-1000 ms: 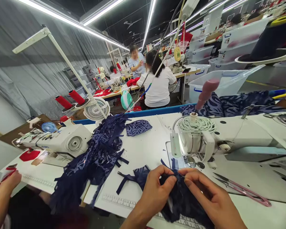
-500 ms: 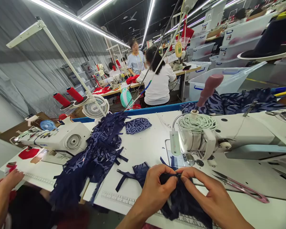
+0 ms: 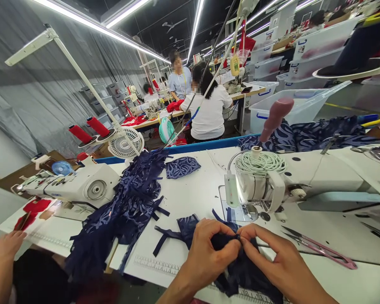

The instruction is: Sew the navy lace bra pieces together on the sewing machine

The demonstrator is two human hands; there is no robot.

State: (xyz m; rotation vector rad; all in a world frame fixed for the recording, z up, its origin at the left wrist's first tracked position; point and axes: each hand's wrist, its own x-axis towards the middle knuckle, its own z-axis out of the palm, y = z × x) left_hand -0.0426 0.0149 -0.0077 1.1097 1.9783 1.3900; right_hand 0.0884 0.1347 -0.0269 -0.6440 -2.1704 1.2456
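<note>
My left hand [image 3: 209,253] and my right hand [image 3: 272,257] meet at the front of the white table [image 3: 196,194], both pinching a dark navy patterned fabric piece [image 3: 240,270] between thumb and fingers. The cloth bunches under my palms and its ribbon-like straps [image 3: 164,240] trail to the left. Just behind my hands stands a white sewing machine [image 3: 304,181] with its needle area [image 3: 250,213] close to my fingertips.
A heap of navy fabric [image 3: 126,211] lies left of centre, a small patterned piece [image 3: 182,166] farther back. Pink-handled snips [image 3: 323,249] rest at the right. A co-worker's hand [image 3: 6,249] is at the far left by another sewing machine [image 3: 69,185]. People sit at benches behind.
My fingertips have drawn closer together on the fabric. The co-worker's hand at the left has dropped lower and let the red piece lie on the table.
</note>
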